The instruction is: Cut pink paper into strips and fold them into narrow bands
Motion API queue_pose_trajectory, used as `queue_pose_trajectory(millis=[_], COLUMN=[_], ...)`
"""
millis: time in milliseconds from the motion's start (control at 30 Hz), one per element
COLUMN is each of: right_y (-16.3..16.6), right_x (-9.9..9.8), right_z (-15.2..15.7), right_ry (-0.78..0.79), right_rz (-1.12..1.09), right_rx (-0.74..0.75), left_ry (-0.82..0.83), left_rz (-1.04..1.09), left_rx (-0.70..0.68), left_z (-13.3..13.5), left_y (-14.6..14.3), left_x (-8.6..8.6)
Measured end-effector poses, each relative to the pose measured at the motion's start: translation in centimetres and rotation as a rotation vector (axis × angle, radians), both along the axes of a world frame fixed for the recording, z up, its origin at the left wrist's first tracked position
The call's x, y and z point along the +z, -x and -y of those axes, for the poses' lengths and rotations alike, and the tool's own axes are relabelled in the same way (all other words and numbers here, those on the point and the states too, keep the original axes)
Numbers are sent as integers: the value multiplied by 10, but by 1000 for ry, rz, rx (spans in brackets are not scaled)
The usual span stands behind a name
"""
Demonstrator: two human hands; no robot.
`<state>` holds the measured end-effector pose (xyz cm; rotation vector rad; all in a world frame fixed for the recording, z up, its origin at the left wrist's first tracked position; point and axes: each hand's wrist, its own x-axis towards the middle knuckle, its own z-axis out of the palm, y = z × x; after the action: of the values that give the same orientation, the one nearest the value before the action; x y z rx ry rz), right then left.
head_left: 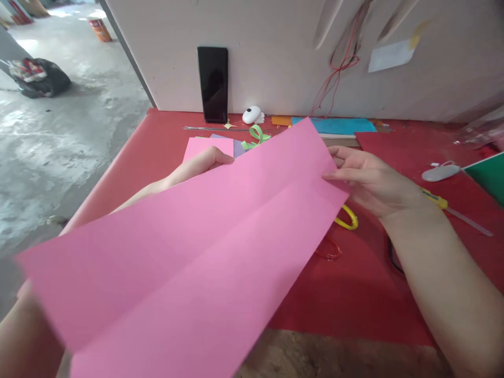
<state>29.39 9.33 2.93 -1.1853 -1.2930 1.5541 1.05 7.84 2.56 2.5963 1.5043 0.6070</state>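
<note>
I hold a large pink paper sheet (189,252) with a lengthwise crease, lifted above the red table cover (354,294). My right hand (370,181) pinches the sheet's far right corner between thumb and fingers. My left hand (208,160) reaches forward behind the sheet's far edge, its fingers curled at that edge and mostly hidden by the paper. Under that hand a second pink sheet (199,146) lies flat on the table.
A black phone (212,84) leans on the back wall beside a small white device (252,114). Nearby lie green ribbon (256,136), blue paper (340,126), a yellow scissors handle (348,219), a yellow-handled knife (437,200), red wire (329,251) and a green sheet (492,176). Concrete floor lies left.
</note>
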Motion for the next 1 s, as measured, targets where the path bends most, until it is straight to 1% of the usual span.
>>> queue_pose_trajectory(millis=[67,133,167,200,233,267,300,333,367,400,433,467,500,533,600,667,733,767,800,833,867,933,1000], right_y=[-3,-4,-3,-2,0,3,7,12,17,23,28,33,36,39,42,42,42,42,43,44,45,49,53], right_x=[-1,0,0,1,2,3,3,3,3,2,0,-1,-3,-4,-6,-6,-6,-5,-5,-4,-3,-1,1], right_z=[-1,-1,-1,0,2,4,6,9,13,17,21,25,29,33,38,40,41,41,43,44,47,54,61], right_ry=[29,42,41,36,29,21,15,11,10,9,10,11,9,3,-17,-49,-81,-90,-90,-77,-54,6,61], right_rz=[11,19,16,9,0,-10,-19,-28,-36,-45,-51,-56,-59,-60,-62,-61,-56,-60,-64,-74,-92,-139,-185], right_rx=[-2,-15,-30,-51,-80,-113,-145,-171,-188,-195,-191,-179,-167,-157,-156,-175,-191,-195,-189,-173,-146,-56,33], left_ry=[156,360,446,478,450,362,193,25,-106,-268,-386,-465,-508,-536,-495,-497,-562,-622,-668,-696,-642,-538,-526], left_rz=[22,85,120,151,164,161,159,99,49,38,-28,-105,-182,-240,-304,-256,-174,-149,-144,-169,-197,-255,-236], left_rx=[-72,-136,-148,-130,-83,-16,72,121,124,101,27,-84,-179,-251,-249,-247,-344,-434,-567,-655,-600,-423,-276], left_z=[-3,-7,-8,-8,-6,-3,2,8,14,20,27,32,38,43,55,69,82,86,88,87,84,72,60], left_y=[4,12,16,20,23,24,22,19,15,9,3,-4,-10,-15,-21,-24,-26,-27,-29,-30,-33,-37,-39], left_x=[3,10,14,18,22,25,28,31,32,33,34,34,34,33,33,33,30,28,26,22,19,12,5])
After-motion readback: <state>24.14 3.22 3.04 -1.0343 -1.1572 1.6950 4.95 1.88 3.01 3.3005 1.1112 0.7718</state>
